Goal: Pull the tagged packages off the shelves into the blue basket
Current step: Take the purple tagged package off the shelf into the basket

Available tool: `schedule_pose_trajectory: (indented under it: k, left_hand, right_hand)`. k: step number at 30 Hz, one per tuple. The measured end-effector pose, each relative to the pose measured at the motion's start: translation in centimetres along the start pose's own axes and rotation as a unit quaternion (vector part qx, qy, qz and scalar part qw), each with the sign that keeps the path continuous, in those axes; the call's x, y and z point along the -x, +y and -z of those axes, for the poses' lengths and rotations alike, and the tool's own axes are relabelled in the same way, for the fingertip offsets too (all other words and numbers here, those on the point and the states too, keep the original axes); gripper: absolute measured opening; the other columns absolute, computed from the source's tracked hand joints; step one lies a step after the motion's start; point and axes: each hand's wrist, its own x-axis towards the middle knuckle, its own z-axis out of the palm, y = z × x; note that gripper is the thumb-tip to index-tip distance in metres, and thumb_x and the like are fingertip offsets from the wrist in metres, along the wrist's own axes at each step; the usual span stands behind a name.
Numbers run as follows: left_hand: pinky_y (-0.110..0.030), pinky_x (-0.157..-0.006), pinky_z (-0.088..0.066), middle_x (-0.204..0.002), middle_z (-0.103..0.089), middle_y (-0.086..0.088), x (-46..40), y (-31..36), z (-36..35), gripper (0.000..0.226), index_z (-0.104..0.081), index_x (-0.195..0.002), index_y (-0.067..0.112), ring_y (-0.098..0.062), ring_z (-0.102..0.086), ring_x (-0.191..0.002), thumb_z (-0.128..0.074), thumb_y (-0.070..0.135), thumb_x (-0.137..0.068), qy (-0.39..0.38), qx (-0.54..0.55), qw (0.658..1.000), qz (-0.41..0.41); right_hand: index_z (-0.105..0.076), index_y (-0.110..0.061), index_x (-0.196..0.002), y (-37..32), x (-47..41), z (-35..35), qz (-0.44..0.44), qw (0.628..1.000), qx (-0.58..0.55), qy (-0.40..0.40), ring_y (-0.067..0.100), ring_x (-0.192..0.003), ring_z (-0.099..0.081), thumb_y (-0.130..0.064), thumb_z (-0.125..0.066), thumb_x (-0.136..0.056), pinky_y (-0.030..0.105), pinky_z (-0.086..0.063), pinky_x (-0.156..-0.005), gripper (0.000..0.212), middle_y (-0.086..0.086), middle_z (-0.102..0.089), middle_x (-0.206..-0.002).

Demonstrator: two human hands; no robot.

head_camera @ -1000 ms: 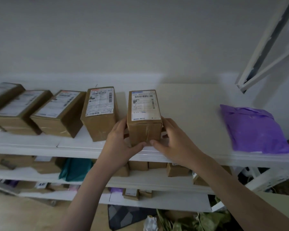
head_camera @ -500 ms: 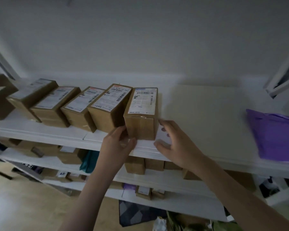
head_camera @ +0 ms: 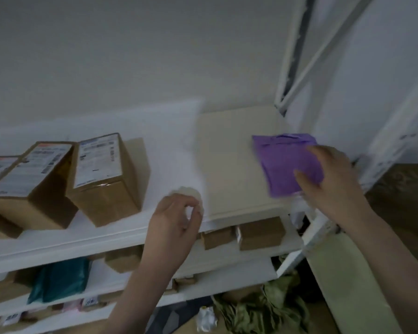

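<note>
— White shelving against a pale wall; what sits on the top shelf?

— Brown labelled boxes stand toward its left end, and a purple package lies near its right end, close to the front edge, on a cream board.

— Where is the right hand?

— Over the purple package's right side. Its fingers lie across the front right corner of the package, loosely bent; motion blur hides whether they grip it or only touch it.

— And the left hand?

— At the shelf's front edge, between the boxes and the purple package, touching neither. Its fingers are curled toward the thumb around something small and white; I cannot tell what.

— Anything lower?

— More brown boxes and a teal package on the shelves beneath.
</note>
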Motion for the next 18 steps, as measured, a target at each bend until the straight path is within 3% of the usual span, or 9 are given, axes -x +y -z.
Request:
schedule_pose_trajectory:
  k: [2,6,10,14,18]
  left_hand:
    - [-0.017,-0.082,-0.044,-0.099,-0.066,0.008,-1.7,1.9,-2.3,0.008,-0.069,-0.101,0.015,-0.013,-0.061,-0.093,-0.065,0.018,-0.094,-0.031,0.004,0.999,-0.013]
    - [-0.008,-0.093,-0.032,-0.12,-0.062,0.007,-5.0,5.8,-6.8,0.027,-0.065,-0.121,0.018,-0.01,-0.053,-0.113,-0.064,0.026,-0.095,-0.12,0.023,0.992,-0.041]
    - [-0.021,-0.101,-0.035,-0.132,-0.059,-0.006,-7.1,8.0,-11.0,0.043,-0.059,-0.131,0.01,-0.022,-0.051,-0.122,-0.065,0.03,-0.094,-0.168,-0.027,0.979,-0.113]
    - [-0.027,-0.101,-0.04,-0.13,-0.059,-0.008,-6.2,7.9,-12.5,0.042,-0.062,-0.126,0.005,-0.026,-0.054,-0.119,-0.065,0.033,-0.094,-0.18,-0.065,0.976,-0.107]
    - [-0.019,-0.097,-0.037,-0.124,-0.063,-0.007,-4.4,7.0,-11.4,0.036,-0.065,-0.12,0.006,-0.023,-0.057,-0.114,-0.066,0.03,-0.094,-0.152,-0.063,0.982,-0.094]
  right_hand:
    - [-0.049,-0.001,-0.138,2.2,0.0,0.4,-0.046,0.998,0.038,-0.029,0.042,-0.12,-0.051,-0.052,-0.048,-0.088,0.05,-0.042,-0.104,0.071,0.022,-0.054,-0.132]
    - [-0.037,0.005,-0.144,3.3,0.8,-1.2,-0.07,0.992,0.076,-0.076,0.042,-0.129,-0.046,-0.059,-0.043,-0.085,0.054,-0.037,-0.11,0.088,0.025,-0.049,-0.137]
    - [-0.037,0.001,-0.141,2.7,0.5,-1.9,-0.114,0.988,0.039,-0.093,0.038,-0.125,-0.049,-0.071,-0.038,-0.074,0.048,-0.037,-0.108,0.098,0.019,-0.053,-0.129]
    - [-0.047,-0.007,-0.123,2.9,0.8,-1.3,-0.093,0.993,0.001,-0.075,0.032,-0.115,-0.051,-0.058,-0.064,-0.083,0.042,-0.039,-0.098,0.066,0.007,-0.056,-0.112]
    - [-0.045,-0.015,-0.103,3.7,2.3,-1.3,-0.075,0.995,-0.035,-0.053,0.028,-0.111,-0.048,-0.063,-0.06,-0.081,0.04,-0.037,-0.097,0.055,0.002,-0.051,-0.102]
